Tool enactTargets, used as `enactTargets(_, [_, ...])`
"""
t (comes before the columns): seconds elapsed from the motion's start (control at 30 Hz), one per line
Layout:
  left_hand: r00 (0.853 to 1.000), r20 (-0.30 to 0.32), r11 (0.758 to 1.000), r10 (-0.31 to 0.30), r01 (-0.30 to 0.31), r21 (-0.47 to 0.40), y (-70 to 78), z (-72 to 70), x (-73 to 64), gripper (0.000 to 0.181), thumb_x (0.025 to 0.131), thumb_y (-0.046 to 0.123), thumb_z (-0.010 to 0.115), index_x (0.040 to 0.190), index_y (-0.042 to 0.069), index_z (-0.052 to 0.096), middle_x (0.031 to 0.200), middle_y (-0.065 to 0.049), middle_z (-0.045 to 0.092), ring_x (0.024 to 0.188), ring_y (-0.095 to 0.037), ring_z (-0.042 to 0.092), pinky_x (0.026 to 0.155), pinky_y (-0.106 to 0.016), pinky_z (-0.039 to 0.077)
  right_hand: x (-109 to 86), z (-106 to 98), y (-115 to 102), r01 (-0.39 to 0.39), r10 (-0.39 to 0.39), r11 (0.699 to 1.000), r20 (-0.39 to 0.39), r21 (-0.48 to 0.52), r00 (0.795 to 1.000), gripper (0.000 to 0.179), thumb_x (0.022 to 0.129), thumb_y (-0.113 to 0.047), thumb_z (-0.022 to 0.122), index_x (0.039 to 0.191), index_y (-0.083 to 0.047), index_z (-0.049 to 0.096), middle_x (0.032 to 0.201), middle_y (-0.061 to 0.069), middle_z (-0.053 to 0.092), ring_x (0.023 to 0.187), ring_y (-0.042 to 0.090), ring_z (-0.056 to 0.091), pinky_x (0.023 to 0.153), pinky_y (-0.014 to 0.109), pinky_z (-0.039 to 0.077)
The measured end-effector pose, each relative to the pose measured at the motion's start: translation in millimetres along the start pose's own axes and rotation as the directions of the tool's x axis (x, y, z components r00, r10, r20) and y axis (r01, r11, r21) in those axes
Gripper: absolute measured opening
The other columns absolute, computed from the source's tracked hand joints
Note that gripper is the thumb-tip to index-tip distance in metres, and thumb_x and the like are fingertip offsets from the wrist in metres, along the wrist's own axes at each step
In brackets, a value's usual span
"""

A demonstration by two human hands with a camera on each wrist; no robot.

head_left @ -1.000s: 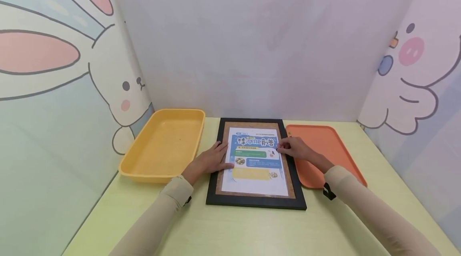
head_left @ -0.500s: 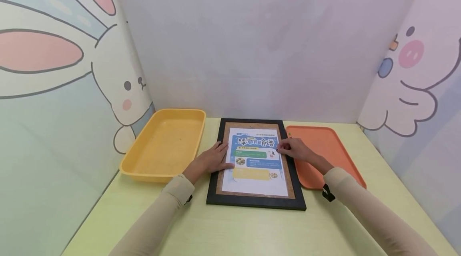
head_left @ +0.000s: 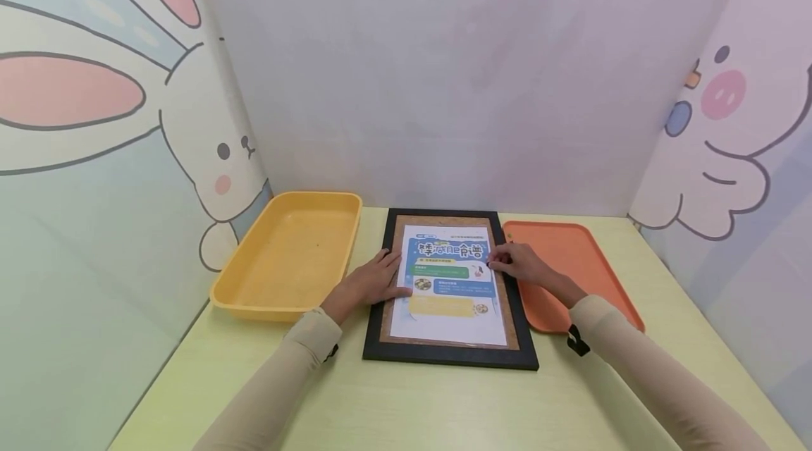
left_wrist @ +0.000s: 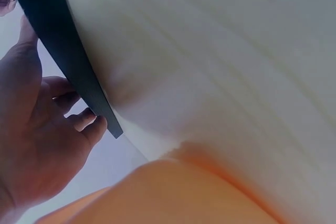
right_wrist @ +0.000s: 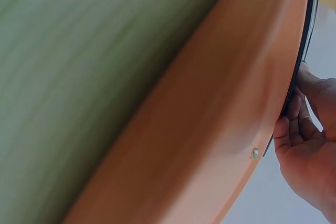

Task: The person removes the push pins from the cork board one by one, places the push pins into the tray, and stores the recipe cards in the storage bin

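A printed paper sheet [head_left: 450,328] with coloured blocks and Chinese writing lies on a cork board [head_left: 398,225] with a black frame [head_left: 450,354]. My left hand [head_left: 374,278] rests over the board's left side, fingers spread, fingertips and thumb on the sheet's left edge. In the left wrist view its palm shows beside the dark frame edge. My right hand [head_left: 517,261] is at the sheet's right edge, its fingers bent and thumb close to the index finger. In the right wrist view, the right-hand fingers [right_wrist: 299,124] curl by the frame. Anything between the fingertips is hidden.
A yellow tray [head_left: 349,254] stands to the left of the board. An orange tray [head_left: 571,246] lies to the right, under my right forearm, with a small greenish-white thing [right_wrist: 255,153] near its rim. Walls with cartoon animals enclose the table [head_left: 412,409] behind and at both sides.
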State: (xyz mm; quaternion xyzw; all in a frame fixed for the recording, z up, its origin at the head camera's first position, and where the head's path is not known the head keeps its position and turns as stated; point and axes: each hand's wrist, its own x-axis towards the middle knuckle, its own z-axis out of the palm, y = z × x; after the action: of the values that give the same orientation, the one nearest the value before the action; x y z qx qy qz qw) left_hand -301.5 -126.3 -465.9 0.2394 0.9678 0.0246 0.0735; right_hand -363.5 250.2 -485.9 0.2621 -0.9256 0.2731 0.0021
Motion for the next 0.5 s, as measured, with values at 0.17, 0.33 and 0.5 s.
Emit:
enactTargets(0.17, [1.0,-0.006,1.0,0.003,-0.003,0.012,2.9,0.7,1.6,0.097,0.098,0.072,0.049,0.164,0.004,0.028,0.171,-0.011,0.024,0.158,-0.035,0.019,0.124,-0.048,0.026,-5.2,-3,1,0.033,-0.033,0.999,-0.009,-0.003,0.999,0.005,0.096,-0.012,0.077,0.098,-0.009,0.074,0.08,-0.003,0.064,0.072,0.014,0.055,0.06,0.024,0.044])
enactTargets(0.33, [1.0,-0.004,1.0,0.012,-0.011,0.017,3.1,1.7,3.2,0.098,0.098,0.073,0.048,0.164,0.004,0.028,0.171,-0.011,0.024,0.158,-0.036,0.019,0.124,-0.048,0.027,-11.6,-5,3,0.079,-0.079,0.997,-0.01,-0.007,0.997,0.005,0.095,-0.011,0.077,0.093,-0.009,0.073,0.078,-0.003,0.062,0.07,0.011,0.054,0.059,0.023,0.043])
enactTargets(0.5, [1.0,-0.001,0.999,-0.002,0.002,0.034,-0.2,2.6,1.9,0.099,0.097,0.074,0.048,0.164,0.004,0.028,0.171,-0.011,0.024,0.158,-0.035,0.02,0.124,-0.047,0.027,-15.7,-7,2,0.1,-0.099,0.995,-0.016,0.024,0.995,0.005,0.094,-0.009,0.078,0.092,-0.01,0.073,0.084,-0.003,0.065,0.075,0.012,0.056,0.065,0.026,0.047])
